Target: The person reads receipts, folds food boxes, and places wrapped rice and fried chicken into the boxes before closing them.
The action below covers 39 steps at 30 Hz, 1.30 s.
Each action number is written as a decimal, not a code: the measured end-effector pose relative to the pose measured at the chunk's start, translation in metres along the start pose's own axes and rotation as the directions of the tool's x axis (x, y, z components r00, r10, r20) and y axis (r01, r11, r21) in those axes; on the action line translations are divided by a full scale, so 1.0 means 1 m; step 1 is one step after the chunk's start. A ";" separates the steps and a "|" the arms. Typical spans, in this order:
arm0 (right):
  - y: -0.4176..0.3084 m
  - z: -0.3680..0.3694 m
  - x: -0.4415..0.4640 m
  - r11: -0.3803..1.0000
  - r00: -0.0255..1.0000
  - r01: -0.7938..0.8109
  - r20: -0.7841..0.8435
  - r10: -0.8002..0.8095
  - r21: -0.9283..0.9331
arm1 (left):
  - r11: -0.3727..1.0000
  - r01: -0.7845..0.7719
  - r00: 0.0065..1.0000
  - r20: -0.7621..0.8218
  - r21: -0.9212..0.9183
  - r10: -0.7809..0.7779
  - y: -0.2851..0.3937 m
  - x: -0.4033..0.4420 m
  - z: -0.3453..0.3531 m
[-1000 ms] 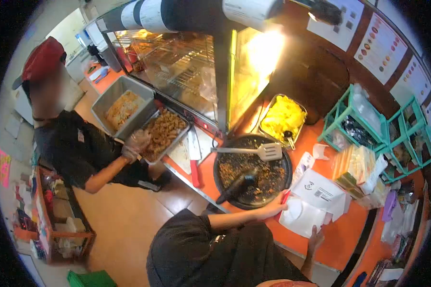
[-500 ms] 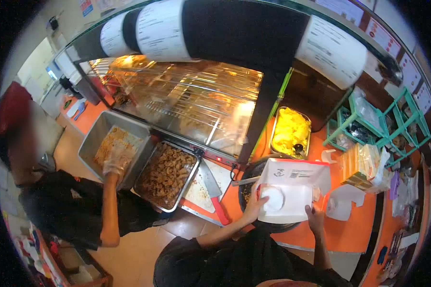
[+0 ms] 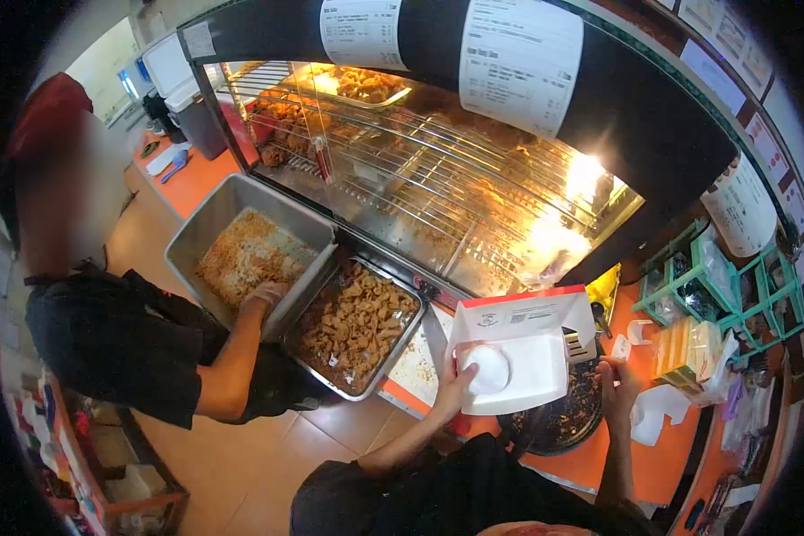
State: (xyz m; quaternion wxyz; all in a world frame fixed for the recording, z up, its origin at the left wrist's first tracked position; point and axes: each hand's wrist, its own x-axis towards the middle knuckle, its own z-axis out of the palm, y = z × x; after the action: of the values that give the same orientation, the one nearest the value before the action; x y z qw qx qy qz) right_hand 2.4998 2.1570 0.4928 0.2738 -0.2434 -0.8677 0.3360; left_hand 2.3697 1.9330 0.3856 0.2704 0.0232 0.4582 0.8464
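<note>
In my left hand (image 3: 454, 386) is an open white paper food box (image 3: 545, 380) with a red edge, tilted towards me. Inside the box, near my thumb, sits a round white mound (image 3: 489, 369); I cannot tell what it is made of. My right hand (image 3: 618, 382) is closed around the handle of a slotted spatula (image 3: 581, 347), whose metal blade is beside the box's right wall. Below the box, a black pan (image 3: 567, 424) with browned food bits is partly covered by it.
To the left, a co-worker's gloved hand (image 3: 268, 293) reaches into a grey tub (image 3: 188, 234) of crumbs. A metal tray (image 3: 359, 323) of chopped browned meat adjoins it. Behind stands a lit glass warmer (image 3: 402, 179). Green baskets (image 3: 688, 295) and stacked cartons (image 3: 683, 353) are at right.
My right hand has left the box's edge, moved right and now grips the spatula. The camera view has swung left. The co-worker's arm has moved within the tub.
</note>
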 end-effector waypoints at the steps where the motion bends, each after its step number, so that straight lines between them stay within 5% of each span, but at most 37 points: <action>1: -0.011 0.003 0.004 0.993 0.996 0.088 0.024 -0.086 -0.077 | 1.000 0.003 1.000 0.005 -0.004 -0.003 0.005 0.001 -0.003; 11: -0.068 0.030 0.041 0.862 0.869 0.488 -0.010 -0.494 -0.137 | 0.996 -0.057 0.998 0.036 0.068 0.055 0.021 0.005 -0.039; 16: -0.042 0.038 0.026 0.876 0.896 0.445 0.100 -0.434 -0.186 | 0.999 0.006 0.998 0.067 0.042 -0.009 0.009 0.000 -0.043; 19: -0.006 0.022 0.003 0.998 0.973 0.060 0.223 -0.065 0.032 | 0.983 0.005 0.997 0.076 0.182 -0.019 0.000 -0.005 -0.035; 20: 0.010 0.019 -0.011 0.971 0.929 -0.165 0.356 0.095 0.171 | 0.984 0.054 0.998 0.020 0.170 -0.058 0.000 -0.010 -0.022; 22: 0.053 0.018 -0.045 0.912 0.796 -0.377 0.560 0.229 0.163 | 0.965 0.122 0.989 0.055 0.233 -0.138 -0.014 -0.019 -0.002; 23: 0.031 0.011 -0.055 0.961 0.850 -0.273 0.476 0.225 0.033 | 0.949 0.209 0.964 0.116 0.237 -0.241 -0.021 -0.021 0.006; 27: 0.084 -0.015 -0.102 0.828 0.744 -0.548 0.386 0.546 -0.116 | 0.943 0.225 0.898 0.325 0.244 -0.298 -0.047 -0.037 0.060; 29: 0.117 -0.041 -0.128 0.713 0.773 -0.634 0.224 0.593 0.301 | 0.944 0.221 0.870 0.388 0.246 -0.304 -0.080 -0.042 0.078; 31: 0.160 -0.072 -0.161 0.650 0.737 -0.666 0.193 0.647 0.365 | 0.939 0.206 0.694 0.636 0.274 -0.337 -0.106 -0.038 0.097; 34: 0.232 -0.117 -0.232 0.516 0.626 -0.695 0.068 0.777 0.501 | 0.832 0.102 0.609 0.627 0.545 -0.485 -0.131 -0.021 0.151; 36: 0.309 -0.145 -0.307 0.795 0.812 -0.570 -0.008 0.584 0.207 | 0.701 -0.306 0.647 0.681 0.644 -0.343 -0.175 0.011 0.179; 37: 0.322 -0.155 -0.324 0.859 0.862 -0.502 -0.017 0.506 0.102 | 0.642 -0.358 0.670 0.666 0.678 -0.328 -0.187 0.024 0.203; 39: 0.273 -0.178 -0.300 0.508 0.497 -0.730 -0.154 0.854 0.457 | 0.487 -0.520 0.681 0.685 0.702 -0.259 -0.221 0.054 0.246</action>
State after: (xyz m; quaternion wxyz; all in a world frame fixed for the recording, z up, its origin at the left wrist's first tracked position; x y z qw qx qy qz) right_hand 2.8980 2.2345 0.3155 0.2757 -0.6269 -0.5162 0.5143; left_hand 2.4912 2.2424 0.3426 0.3034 0.5219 0.6675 0.4359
